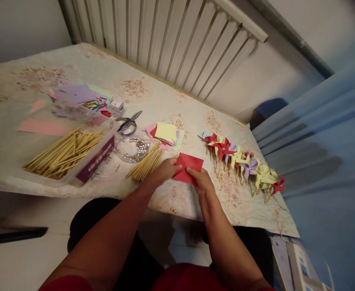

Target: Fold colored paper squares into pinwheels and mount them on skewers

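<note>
Both hands were on one piece of red paper (188, 167) at the near edge of the bench (19, 101), right in front of the person. The left hand (162, 171) pinched the paper's left side, thumb on top and fingers curled beneath, while the right hand (202, 182) gripped its lower right corner, fingertips pressed onto the sheet. The paper looked folded, held just above the flowered cloth. Just left of the left hand lay a loose bundle of wooden sticks (145, 163), and behind them sat a clear round dish of small shiny pins (132, 147). Scissors (128, 122) rested just beyond that dish. A stack of yellow, pink and red paper squares (166, 134) lay behind the red sheet, a little apart from it. Off to the right, a row of finished pinwheels (244, 161) in red, yellow and purple ran along the bench toward its far right corner. Over on the left stood an open box full of more sticks (64, 151), with a heap of coloured paper scraps (78, 99) and a small white box (116, 105) behind it.
</note>
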Tool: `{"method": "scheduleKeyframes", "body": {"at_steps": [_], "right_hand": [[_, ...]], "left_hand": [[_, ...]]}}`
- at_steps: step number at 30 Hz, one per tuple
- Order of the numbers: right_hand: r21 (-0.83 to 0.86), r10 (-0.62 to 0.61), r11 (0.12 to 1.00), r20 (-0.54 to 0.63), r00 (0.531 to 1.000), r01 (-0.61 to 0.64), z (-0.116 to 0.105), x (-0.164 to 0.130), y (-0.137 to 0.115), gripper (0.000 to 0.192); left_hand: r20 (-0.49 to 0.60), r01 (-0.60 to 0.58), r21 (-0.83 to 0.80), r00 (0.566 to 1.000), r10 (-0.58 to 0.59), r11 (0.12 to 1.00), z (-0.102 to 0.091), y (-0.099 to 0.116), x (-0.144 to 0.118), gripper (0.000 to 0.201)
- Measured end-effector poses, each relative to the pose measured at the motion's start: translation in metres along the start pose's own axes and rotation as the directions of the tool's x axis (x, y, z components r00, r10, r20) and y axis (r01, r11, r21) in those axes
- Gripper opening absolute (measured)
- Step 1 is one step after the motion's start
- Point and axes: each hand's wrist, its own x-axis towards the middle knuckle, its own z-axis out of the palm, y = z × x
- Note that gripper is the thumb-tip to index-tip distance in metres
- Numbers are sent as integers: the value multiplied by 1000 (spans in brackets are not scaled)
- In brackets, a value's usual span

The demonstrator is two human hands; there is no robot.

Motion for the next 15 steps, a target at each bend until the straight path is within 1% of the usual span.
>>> {"method": "scheduleKeyframes", "body": {"at_steps": [4,7,10,12,15], "right_hand": [[-19,-29,999,-91,995,28,0,2,-1,34],[-41,-87,996,-157,984,81,-1,4,-3,33],[-88,-151,987,-225,963,135,-3,5,-4,29],[-119,-183,981,-267,946,156,-4,6,-4,29],[-160,-223,971,-322,920,179,-7,7,-3,30]], "left_hand": [[44,6,-13,999,-5,1000,2,4,-2,14],[64,60,-42,996,-57,997,3,9,-3,13],[68,109,-36,992,-106,993,5,15,-6,12],[57,126,-34,991,-123,991,7,19,-9,15],[63,142,-69,989,-137,987,8,24,-13,24]]}}
